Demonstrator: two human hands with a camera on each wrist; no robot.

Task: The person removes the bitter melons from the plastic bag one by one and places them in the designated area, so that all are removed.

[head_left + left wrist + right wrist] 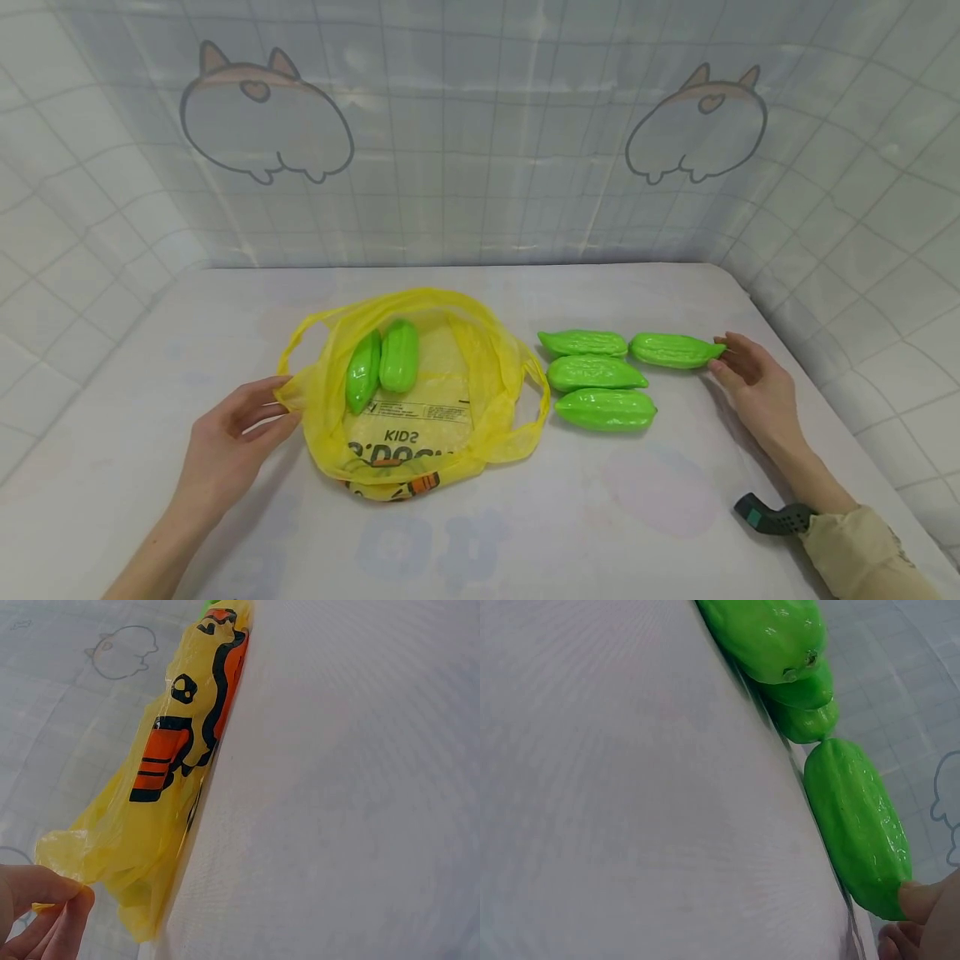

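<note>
A yellow plastic bag (pixel 495 417) lies with its mouth spread wide, and two glossy green toy bitter melons (pixel 399 357) rest inside it. My left hand (pixel 234 442) pinches the bag's left edge between thumb and fingers; the left wrist view shows that grip on the thin plastic (pixel 64 851). At the right, my right hand (pixel 761 392) pinches the pointed tip of another toy bitter melon (pixel 671 351), which lies on the table. In the right wrist view, the thumb (pixel 919 900) presses against that melon's end, while the other fingers are partly out of frame.
Three more green melons (pixel 606 410) lie stacked in a column between the bag and the right hand. The bag's loose handle (pixel 543 396) extends toward them. A tiled-pattern sheet (pixel 480 167) rises behind the white table (pixel 600 533) and along its sides.
</note>
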